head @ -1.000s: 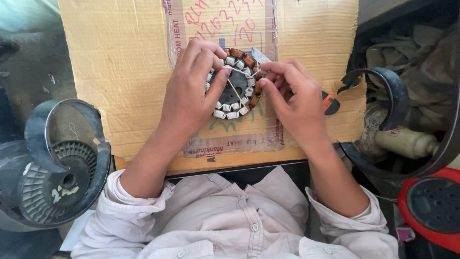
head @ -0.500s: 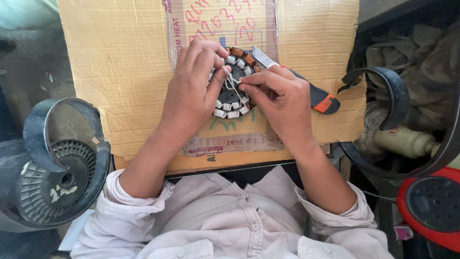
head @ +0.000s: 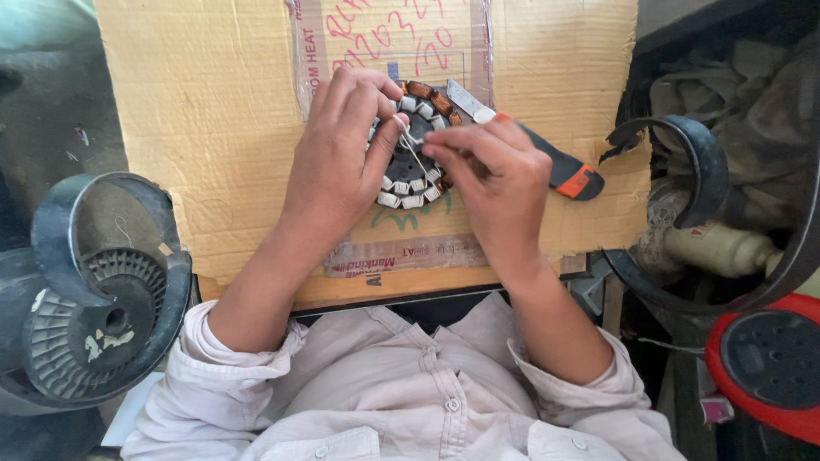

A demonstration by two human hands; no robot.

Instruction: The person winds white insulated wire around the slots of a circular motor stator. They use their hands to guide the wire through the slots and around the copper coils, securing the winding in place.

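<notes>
The left hand (head: 337, 162) lies palm down over the left part of a round motor stator (head: 412, 171), its fingers curled around the rim and clamped on it. The stator is a dark ring with white wound coils around its edge and a few copper-brown coils at the top, and it rests flat on a sheet of corrugated cardboard (head: 196, 128) that covers the surface.

The right hand (head: 495, 175) sits just to the right of the stator, its fingertips (head: 440, 145) pinched together on a thin pale wire (head: 412, 147) that runs over the stator's centre between the two hands. Beyond the right hand, touching its far side, lies a utility knife (head: 555, 166) with a dark handle, an orange end and a bare metal blade that points toward the stator's top edge.

Well to the left of the left hand, off the cardboard, stands a grey fan housing (head: 94, 299) with a ribbed wheel inside. To the right of the right hand, past the cardboard's edge, are a curved black ring (head: 692, 162) and a red round casing (head: 769, 367) with a dark perforated face. Pale shirt sleeves (head: 256, 358) are rolled up near the person's elbows.
</notes>
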